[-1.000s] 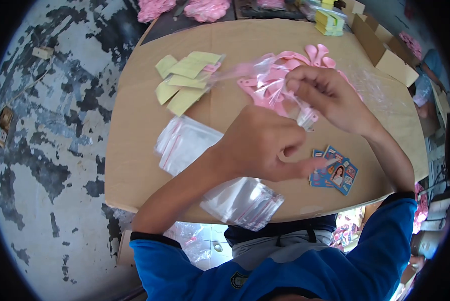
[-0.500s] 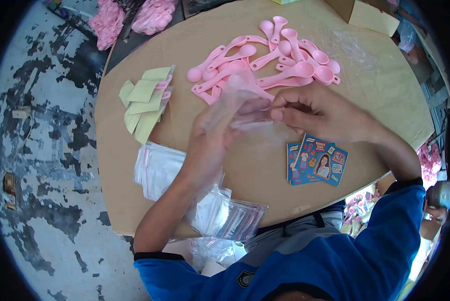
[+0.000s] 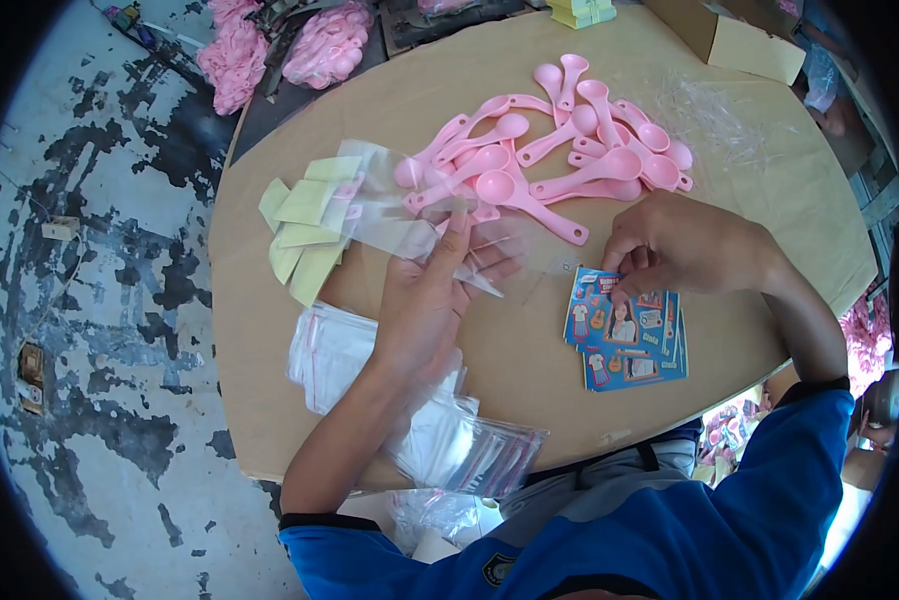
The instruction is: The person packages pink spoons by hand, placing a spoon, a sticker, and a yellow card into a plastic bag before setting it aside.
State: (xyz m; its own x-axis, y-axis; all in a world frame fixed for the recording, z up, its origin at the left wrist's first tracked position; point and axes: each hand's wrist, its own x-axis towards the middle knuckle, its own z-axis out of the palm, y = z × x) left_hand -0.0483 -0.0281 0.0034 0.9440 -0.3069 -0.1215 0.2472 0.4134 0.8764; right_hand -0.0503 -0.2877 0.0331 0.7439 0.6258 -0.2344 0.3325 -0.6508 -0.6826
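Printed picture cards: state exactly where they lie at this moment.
In the head view, the printed picture cards lie right of centre on the cardboard tabletop, touched by the right hand, nearer the person than the pink spoons.

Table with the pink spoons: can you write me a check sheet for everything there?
Surface: table covered in brown cardboard.
Job's things: clear bag, sticker cards, pink spoons in a heap.
Clutter: yellow slips, stacks of zip bags, loose plastic wrap.
Hands: left hand holds the clear bag; right hand has fingertips on the sticker cards.
Cables: nothing seen.
Surroundings: patchy floor, pink heaps, cardboard box.
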